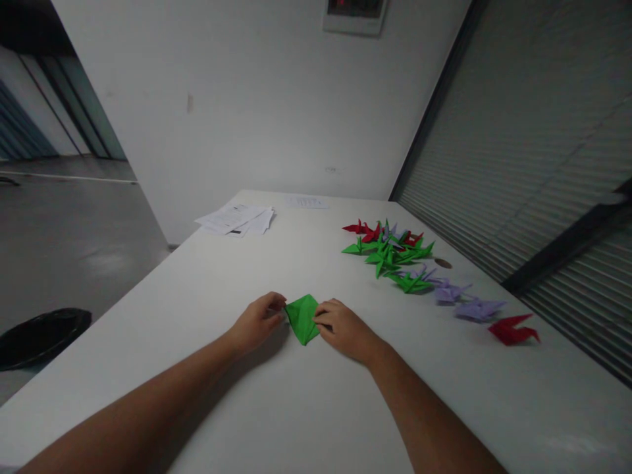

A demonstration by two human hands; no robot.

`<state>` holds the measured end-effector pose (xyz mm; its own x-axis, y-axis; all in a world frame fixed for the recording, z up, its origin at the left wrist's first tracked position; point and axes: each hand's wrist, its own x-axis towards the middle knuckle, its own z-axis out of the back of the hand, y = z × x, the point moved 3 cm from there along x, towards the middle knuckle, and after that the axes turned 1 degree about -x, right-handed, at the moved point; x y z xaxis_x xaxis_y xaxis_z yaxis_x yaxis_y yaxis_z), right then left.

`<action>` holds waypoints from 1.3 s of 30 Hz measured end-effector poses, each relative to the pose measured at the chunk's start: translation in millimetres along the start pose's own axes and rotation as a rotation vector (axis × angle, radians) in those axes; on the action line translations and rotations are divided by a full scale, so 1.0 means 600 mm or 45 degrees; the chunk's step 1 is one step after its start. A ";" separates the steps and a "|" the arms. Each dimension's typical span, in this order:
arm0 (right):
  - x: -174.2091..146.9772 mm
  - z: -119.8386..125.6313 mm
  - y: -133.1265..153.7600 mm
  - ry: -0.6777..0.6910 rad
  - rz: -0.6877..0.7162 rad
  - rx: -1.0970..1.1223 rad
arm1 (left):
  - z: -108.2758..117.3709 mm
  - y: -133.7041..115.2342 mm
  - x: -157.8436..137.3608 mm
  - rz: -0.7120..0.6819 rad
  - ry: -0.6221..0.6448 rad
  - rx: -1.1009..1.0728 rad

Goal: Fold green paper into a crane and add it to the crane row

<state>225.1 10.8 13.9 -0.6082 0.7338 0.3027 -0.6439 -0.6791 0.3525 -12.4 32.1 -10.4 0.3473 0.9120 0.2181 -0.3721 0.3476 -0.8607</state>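
Note:
A folded piece of green origami paper [303, 320], roughly diamond-shaped, is on the white table [237, 408] in front of me. My left hand [259, 321] pinches its left corner between thumb and fingers. At the opposite corner, my right hand [342, 328] grips the paper, its fingertips covering that edge. Farther off to the right lies a pile of folded paper cranes in green [390, 255], red and purple. A row of purple cranes [478, 309] runs from the pile toward a single red crane [513, 330].
Loose printed sheets [239, 218] lie at the table's far left, and another sheet [307, 202] is near the wall. A round cable hole [443, 263] is beside the cranes. Window blinds [533, 151] border the right side. A black-lined bin [42, 339] stands on the floor at left.

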 end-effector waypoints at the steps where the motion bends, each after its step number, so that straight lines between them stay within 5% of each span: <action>1: 0.000 -0.001 -0.001 -0.005 -0.002 -0.001 | -0.002 0.000 0.001 0.003 0.011 -0.082; 10: 0.001 -0.002 0.000 0.013 -0.003 -0.011 | -0.023 -0.015 -0.009 -0.011 0.106 -0.402; 26: 0.001 0.001 0.004 0.007 -0.016 0.008 | -0.028 -0.055 -0.020 -0.455 0.240 0.397; 39: 0.002 -0.001 0.000 0.011 0.021 0.011 | -0.025 -0.035 -0.023 -0.363 0.225 0.189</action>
<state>224.2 11.9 13.9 -0.6229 0.7221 0.3009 -0.6296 -0.6910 0.3551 3.5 8.9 -2.1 0.5934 0.7268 0.3459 -0.3552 0.6220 -0.6978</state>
